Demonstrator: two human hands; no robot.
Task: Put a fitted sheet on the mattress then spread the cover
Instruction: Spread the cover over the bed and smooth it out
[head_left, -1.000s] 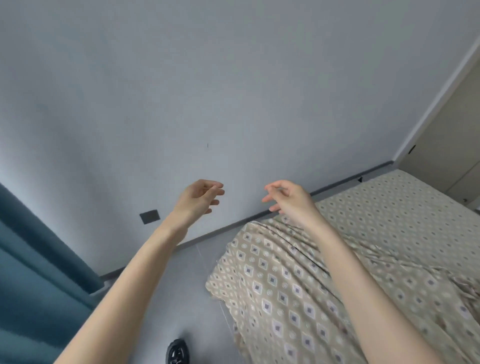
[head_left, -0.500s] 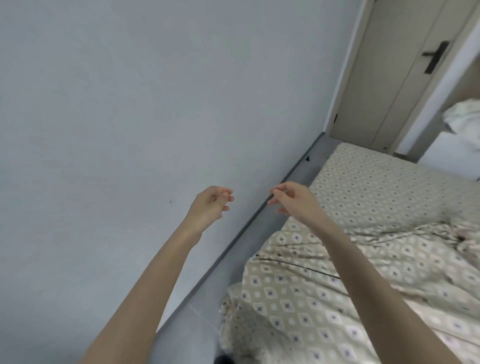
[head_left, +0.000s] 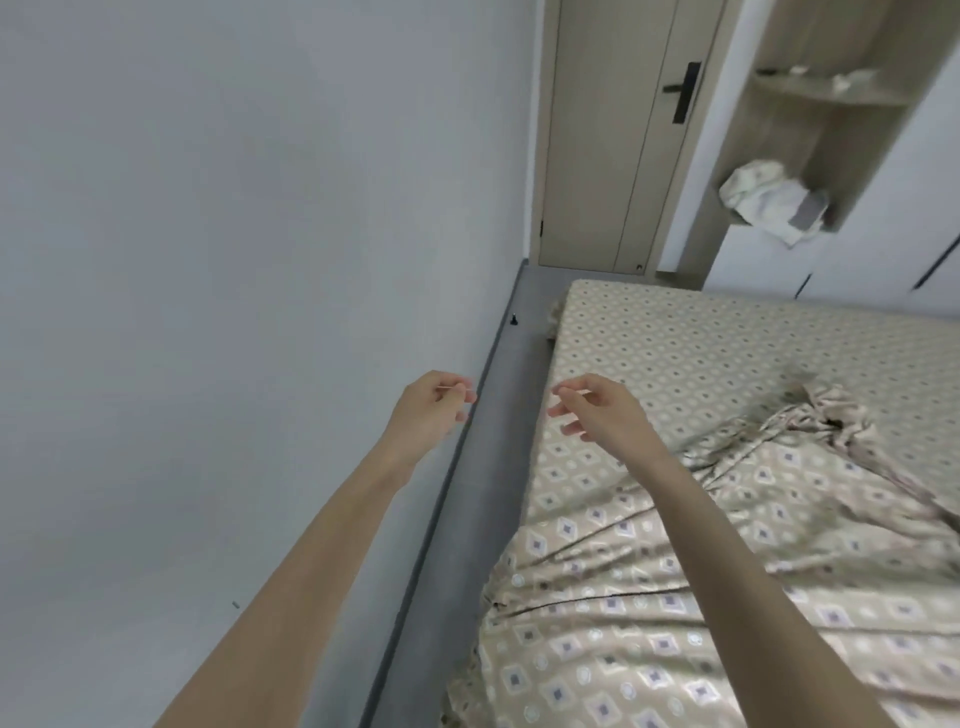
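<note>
A beige fitted sheet (head_left: 727, 353) with small dots lies stretched flat over the mattress. Over the near part of the bed lies the cover (head_left: 649, 597), beige with larger diamond prints; it is crumpled and bunched toward the right. Both my arms are raised above the bed's left edge. My left hand (head_left: 431, 410) is over the floor gap, fingers curled, thumb and forefinger pinching what looks like a thin pale thread. My right hand (head_left: 602, 410) hovers above the fitted sheet with relaxed, spread fingers and holds nothing.
A grey wall (head_left: 208, 312) runs along the left, with a narrow grey floor strip (head_left: 498, 415) between it and the bed. A small black door stop (head_left: 513, 318) stands on that strip. Beyond are a closed door (head_left: 613, 156) and shelves with a white cloth bundle (head_left: 769, 200).
The view has swung right, from the wall to the door and shelves. My hands stay raised and have drifted a little further apart.
</note>
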